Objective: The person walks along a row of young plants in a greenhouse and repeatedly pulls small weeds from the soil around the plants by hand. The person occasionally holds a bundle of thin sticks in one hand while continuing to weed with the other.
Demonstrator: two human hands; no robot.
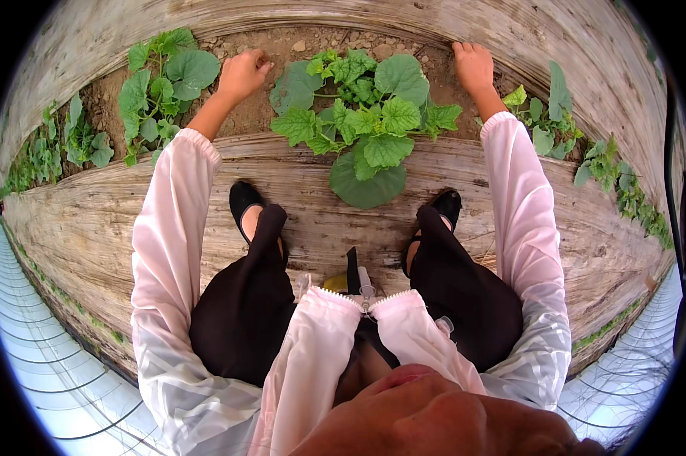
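Note:
My left hand hovers over the bare soil, between a leafy vine plant on its left and a larger leafy plant in the middle. Its fingers are bent, and nothing shows in them. On the right, my right hand reaches to the edge of the weathered sheet covering beyond the soil strip. The fingertips touch or overlap that edge; whether they pinch it cannot be told. The middle plant has broad, jagged green leaves, and one large round leaf lies over the near sheet.
Crumbly soil runs across in a strip between two sheet coverings. More plants grow at the far left, by my right forearm and at the far right. My black shoes stand on the near sheet.

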